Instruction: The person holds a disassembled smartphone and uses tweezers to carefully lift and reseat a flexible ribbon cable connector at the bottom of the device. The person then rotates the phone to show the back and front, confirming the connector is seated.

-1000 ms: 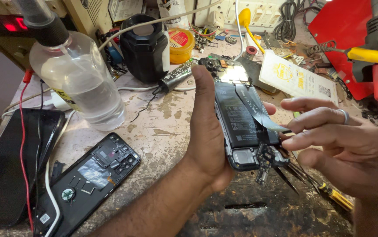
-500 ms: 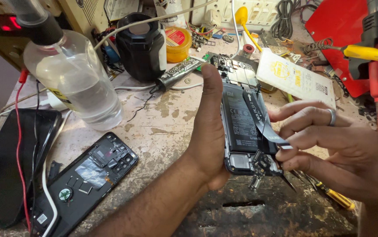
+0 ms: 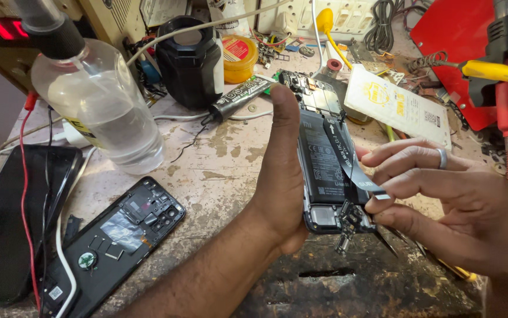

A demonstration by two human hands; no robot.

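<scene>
The opened black smartphone with its back cover off (image 3: 327,159) stands nearly upright above the workbench, its exposed black battery and green circuit board turned toward the camera, probably so the inner parts face the person at work. The left hand (image 3: 280,176) clasps it from the left edge, palm wrapped behind the body and thumb stretched up along the side; this steadies the frame while leaving the inside free. The right hand (image 3: 442,200), a silver ring on one finger, comes in from the right with fingers half curled. Its fingertips pinch the lower end of the dark flat ribbon cable (image 3: 348,162) that runs slantwise across the battery, and the free end lifts clear of the phone. Thin dark metal tweezers (image 3: 386,241) stick out beneath that hand; how they are gripped cannot be told.

Left of the left forearm, the removed black plastic back cover (image 3: 115,235) lies inside-up on the stained workbench (image 3: 218,171). Farther left rests a dark glass screen panel (image 3: 6,224) crossed by a red wire. Beyond the left hand stand a clear plastic bottle of liquid (image 3: 98,100) and a black cylindrical jar (image 3: 190,62).

Compared with a second ago, the phone sits a little higher and more upright, the thumb straighter, and the right fingers have slid lower along the ribbon.
</scene>
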